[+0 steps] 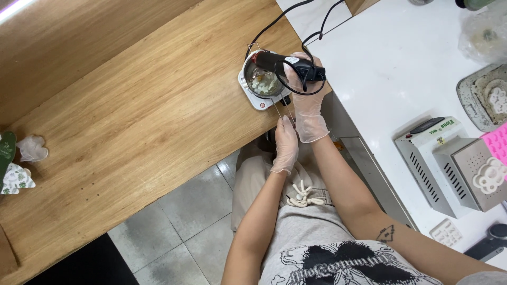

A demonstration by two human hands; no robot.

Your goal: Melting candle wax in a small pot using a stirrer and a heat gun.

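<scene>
Heating step, by the look of it: right hand [305, 79], gloved, is wrapped around the grip of a black heat gun [282, 64] at upper centre of frame, nozzle aimed down-left into a small metal pot [262, 82]. Pot sits on a small white hotplate [257, 100] at the edge of the wooden table [132, 121]. Inside the pot: pale whitish chunks [263, 83] w/ a bit of yellow, look part solid, prob wax or similar, can't confirm. Left hand [285, 145], also gloved, is just below the hotplate, fingers pinched on the pot's thin wire handle [279, 112], so closed on it, steadying. Gun's cord [296, 16] loops around the right hand and runs off the top of frame. Judgement: melt is mid-way, lumps not yet liquid. Next move calls for keeping the nozzle over the pot w/o touching rim or contents, left hand keeping the pot level on the plate, cord clear of the hot parts. Elsewhere: white counter [401, 68] at right w/ a boxy metal appliance [449, 163], pink mould [496, 142] at right edge, grey tray [483, 97] upper right; small leaf-print bags [16, 177] at left edge of the table. None near the hands.
</scene>
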